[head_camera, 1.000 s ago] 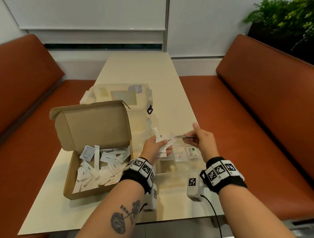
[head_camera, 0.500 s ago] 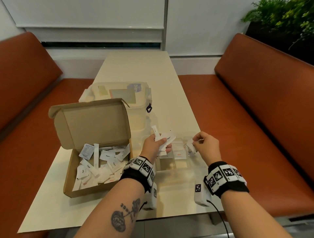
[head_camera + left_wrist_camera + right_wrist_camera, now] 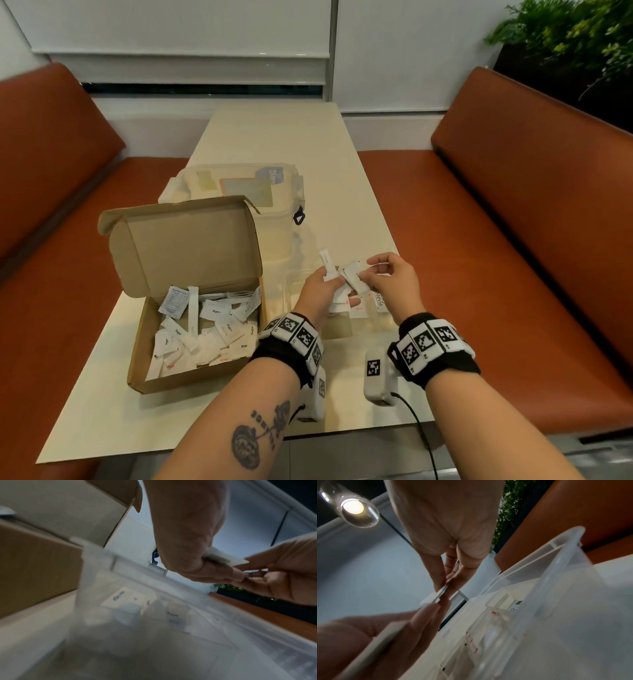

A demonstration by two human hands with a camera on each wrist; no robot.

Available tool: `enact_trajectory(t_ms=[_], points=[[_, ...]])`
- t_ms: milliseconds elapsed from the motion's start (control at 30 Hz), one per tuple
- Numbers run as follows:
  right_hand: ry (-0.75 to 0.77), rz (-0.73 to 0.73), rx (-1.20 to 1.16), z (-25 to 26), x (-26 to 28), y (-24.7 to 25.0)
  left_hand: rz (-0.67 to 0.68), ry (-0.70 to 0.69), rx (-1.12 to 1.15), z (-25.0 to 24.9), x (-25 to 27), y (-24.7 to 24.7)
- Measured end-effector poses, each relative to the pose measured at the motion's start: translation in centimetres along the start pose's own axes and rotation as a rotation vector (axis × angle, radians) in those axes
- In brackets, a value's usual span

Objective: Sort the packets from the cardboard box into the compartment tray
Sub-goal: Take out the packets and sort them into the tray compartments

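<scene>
An open cardboard box (image 3: 144, 349) at the left holds several white packets (image 3: 205, 329). Over the clear compartment tray (image 3: 373, 327) my left hand (image 3: 337, 279) grips a fanned bunch of white packets (image 3: 329, 265). My right hand (image 3: 364, 274) has come up against that bunch and pinches one packet (image 3: 352, 275) at its edge. The right wrist view shows the right hand's thumb and forefinger closed on a thin packet (image 3: 439, 596), with the tray (image 3: 559, 566) below. In the left wrist view the bunch (image 3: 223, 558) sticks out between both hands. Some packets lie in the tray, among them a Stevia one (image 3: 378, 301).
A clear lidded plastic container (image 3: 239, 188) stands behind the box and tray. The box's lid (image 3: 185, 246) stands upright. Orange benches (image 3: 513, 212) run along both sides of the narrow cream table (image 3: 274, 137). A cable (image 3: 421, 431) hangs off the near edge.
The right hand carried a packet down to the tray's right side, let it go, then came back to the bunch and pinched another packet. The left hand stayed put.
</scene>
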State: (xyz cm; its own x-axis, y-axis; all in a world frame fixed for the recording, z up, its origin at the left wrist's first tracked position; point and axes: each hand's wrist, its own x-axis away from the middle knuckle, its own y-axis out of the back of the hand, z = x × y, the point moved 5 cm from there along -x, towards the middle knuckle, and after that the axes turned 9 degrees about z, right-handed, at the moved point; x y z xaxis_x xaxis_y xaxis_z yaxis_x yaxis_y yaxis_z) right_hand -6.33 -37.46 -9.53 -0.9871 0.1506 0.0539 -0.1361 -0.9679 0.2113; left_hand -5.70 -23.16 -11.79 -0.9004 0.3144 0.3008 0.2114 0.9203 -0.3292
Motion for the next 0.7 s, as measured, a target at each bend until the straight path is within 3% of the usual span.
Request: enact_trajectory(t_ms=[167,300,433,700], points=[[-0.007,0.009,0.052,-0.6,-0.2,-0.6,-0.006,0.032,0.142,0.1,0.3,0.4],[-0.005,0.073,0.053,-0.4,-0.3,-1.4,-0.003,-0.027,0.01,0.1,0.5,0.9],[-0.022,0.149,0.063,0.0,-0.4,-2.3,0.003,-0.06,0.039,-0.3,0.7,1.5],[-0.055,0.105,0.044,0.1,-1.3,-2.7,-0.07,-0.102,0.062,-0.7,0.8,3.2]])
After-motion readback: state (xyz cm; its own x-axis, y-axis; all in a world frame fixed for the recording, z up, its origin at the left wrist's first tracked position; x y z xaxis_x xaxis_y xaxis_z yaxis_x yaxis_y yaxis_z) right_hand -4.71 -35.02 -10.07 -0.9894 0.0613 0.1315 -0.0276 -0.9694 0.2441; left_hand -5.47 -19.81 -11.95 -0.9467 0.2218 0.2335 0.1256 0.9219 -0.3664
